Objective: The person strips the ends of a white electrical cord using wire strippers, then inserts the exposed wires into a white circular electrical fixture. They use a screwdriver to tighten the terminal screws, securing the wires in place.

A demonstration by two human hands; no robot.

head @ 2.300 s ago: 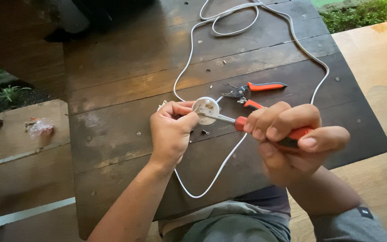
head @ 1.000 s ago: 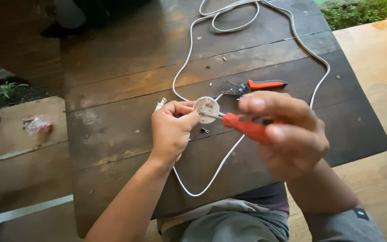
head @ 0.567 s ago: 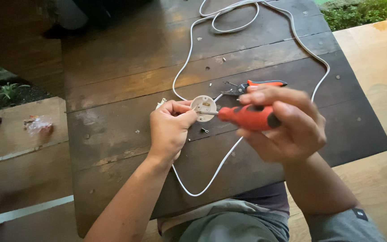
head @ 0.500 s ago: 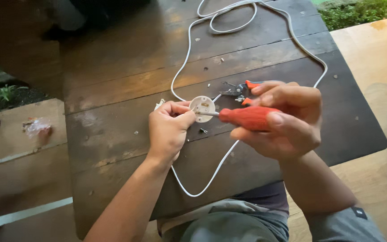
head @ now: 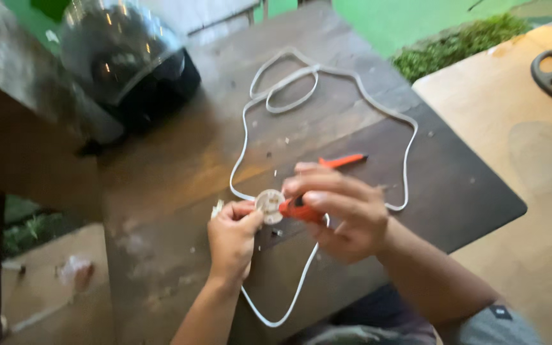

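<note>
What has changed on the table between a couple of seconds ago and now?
The right hand has slid up the red-handled screwdriver, closing in on the white round fitting. The view tilted up, bringing a dark helmet into sight. The left hand still pinches the fitting, and the white cable and red-handled pliers lie as before.
</note>
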